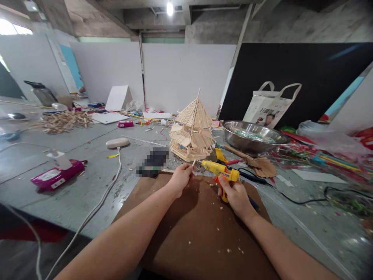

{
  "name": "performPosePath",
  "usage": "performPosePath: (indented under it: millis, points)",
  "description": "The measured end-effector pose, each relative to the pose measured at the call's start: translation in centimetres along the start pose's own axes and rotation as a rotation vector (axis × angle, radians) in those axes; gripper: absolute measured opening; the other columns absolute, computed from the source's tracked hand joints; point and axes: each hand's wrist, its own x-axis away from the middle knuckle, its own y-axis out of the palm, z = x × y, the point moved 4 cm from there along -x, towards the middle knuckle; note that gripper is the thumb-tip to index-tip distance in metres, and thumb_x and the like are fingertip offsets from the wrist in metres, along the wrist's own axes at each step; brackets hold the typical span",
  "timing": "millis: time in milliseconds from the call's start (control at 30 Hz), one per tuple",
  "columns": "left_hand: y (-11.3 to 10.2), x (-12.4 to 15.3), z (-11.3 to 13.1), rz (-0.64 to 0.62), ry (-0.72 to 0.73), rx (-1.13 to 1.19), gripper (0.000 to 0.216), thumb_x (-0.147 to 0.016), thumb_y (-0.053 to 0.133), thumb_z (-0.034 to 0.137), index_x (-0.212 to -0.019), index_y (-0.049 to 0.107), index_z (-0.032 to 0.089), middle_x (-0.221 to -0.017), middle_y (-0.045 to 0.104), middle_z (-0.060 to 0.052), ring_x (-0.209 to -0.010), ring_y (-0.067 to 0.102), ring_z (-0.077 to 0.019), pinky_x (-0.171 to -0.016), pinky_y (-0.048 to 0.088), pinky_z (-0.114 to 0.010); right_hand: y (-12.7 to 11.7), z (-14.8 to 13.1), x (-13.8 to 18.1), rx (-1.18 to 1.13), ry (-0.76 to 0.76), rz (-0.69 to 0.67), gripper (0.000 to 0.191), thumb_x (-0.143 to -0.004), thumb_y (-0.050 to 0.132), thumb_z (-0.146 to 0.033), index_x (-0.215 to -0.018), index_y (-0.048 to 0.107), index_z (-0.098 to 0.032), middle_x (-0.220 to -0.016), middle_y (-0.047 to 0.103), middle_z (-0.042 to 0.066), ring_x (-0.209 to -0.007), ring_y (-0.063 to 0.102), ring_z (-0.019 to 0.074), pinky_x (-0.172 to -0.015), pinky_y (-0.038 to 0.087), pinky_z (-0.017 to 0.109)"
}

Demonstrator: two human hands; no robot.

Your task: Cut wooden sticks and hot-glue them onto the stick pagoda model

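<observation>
Your right hand (236, 195) grips the glue gun (220, 169). Its nozzle meets the stick (194, 163) pinched in your left hand (180, 178). The stick house (192, 128) stands just beyond.

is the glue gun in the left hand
No, the right hand grips the yellow glue gun, while the left hand pinches a small wooden stick.

Right hand (237, 194) grips glue gun (219, 169); left hand (179, 178) pinches small stick (194, 163).
</observation>
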Motion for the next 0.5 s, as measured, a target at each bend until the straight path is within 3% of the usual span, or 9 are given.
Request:
performPosePath:
  millis: [500]
  points:
    - [0.09, 0.09, 0.1, -0.003, 0.06, 0.004, 0.015, -0.078, 0.043, 0.029, -0.075, 0.049, 0.015, -0.042, 0.036, 0.008, -0.026, 0.024, -0.0026, -0.026, 0.017, -0.015, -0.01, 0.25, -0.02, -0.02, 0.008, 0.007, 0.042, -0.071, 0.043, -0.055, -0.066, 0.054, -0.015, -0.043, 0.05, 0.0, -0.042, 0.045, 0.0112, -0.042, 0.033, 0.023]
